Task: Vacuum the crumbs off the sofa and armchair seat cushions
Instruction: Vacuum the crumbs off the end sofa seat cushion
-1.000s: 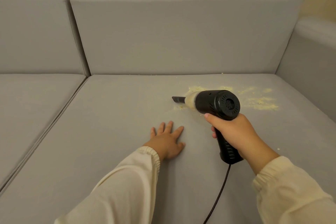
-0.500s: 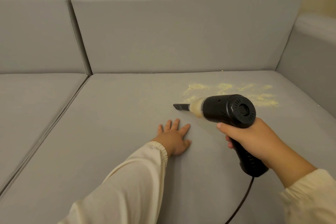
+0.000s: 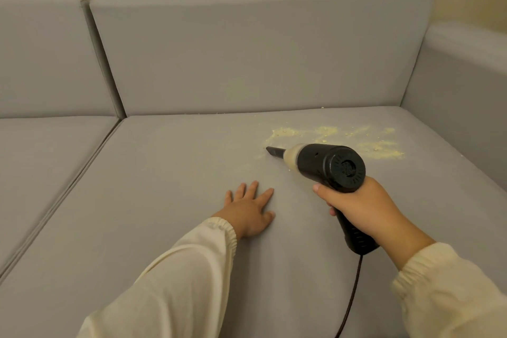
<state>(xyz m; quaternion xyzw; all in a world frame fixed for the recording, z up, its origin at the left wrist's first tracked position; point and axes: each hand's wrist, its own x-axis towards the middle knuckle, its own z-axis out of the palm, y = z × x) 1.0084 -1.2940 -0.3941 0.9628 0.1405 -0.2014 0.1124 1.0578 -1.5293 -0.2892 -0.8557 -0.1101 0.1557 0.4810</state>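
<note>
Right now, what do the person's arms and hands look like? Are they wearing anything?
Both arms wear long, loose, cream-coloured sleeves, gathered with elastic at the cuffs. The left hand and right hand are bare: no gloves, and no rings or watch show. The fingers have short nails, as far as the picture shows.

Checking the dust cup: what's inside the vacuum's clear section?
Pale crumb dust fills the clear section behind the nozzle of the vacuum. The black body hides anything further back.
</note>
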